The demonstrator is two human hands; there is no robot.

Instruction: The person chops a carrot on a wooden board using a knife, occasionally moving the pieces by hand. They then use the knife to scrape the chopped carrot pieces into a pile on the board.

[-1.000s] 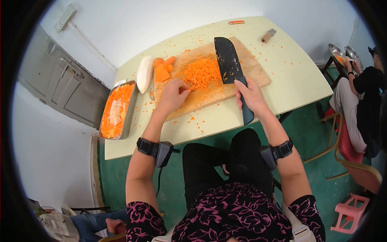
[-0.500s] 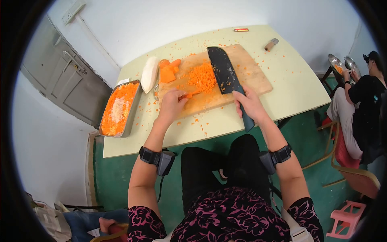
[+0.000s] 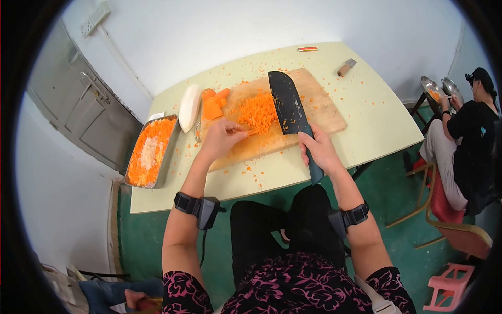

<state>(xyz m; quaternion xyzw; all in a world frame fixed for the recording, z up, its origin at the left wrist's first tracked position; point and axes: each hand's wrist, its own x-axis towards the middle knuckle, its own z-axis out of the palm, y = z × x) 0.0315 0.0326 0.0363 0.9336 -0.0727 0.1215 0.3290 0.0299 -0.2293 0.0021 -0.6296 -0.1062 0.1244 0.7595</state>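
Note:
My left hand (image 3: 225,139) is at the near left of the wooden cutting board (image 3: 327,112), its thumb and fingertips pinched on a thin carrot strip (image 3: 253,132). My right hand (image 3: 320,148) grips the handle of a wide black cleaver (image 3: 288,104). Its blade is over the board with carrot bits stuck to it, just right of a heap of diced carrot (image 3: 257,111). Larger carrot chunks (image 3: 212,109) lie at the board's left side. Beside them, a peeled white radish (image 3: 189,108) rests on the table.
A metal tray (image 3: 168,157) of diced carrot with a pale chopped heap stands at the table's left. A wooden-handled tool (image 3: 345,68) and a small red packet (image 3: 307,49) lie toward the back. At right, another person (image 3: 473,125) sits holding something over metal bowls (image 3: 431,86).
The view has tilted slightly, so the table sits lower. My left hand has shifted a little, and less of the carrot strip shows. The cleaver stays in nearly the same place over the board.

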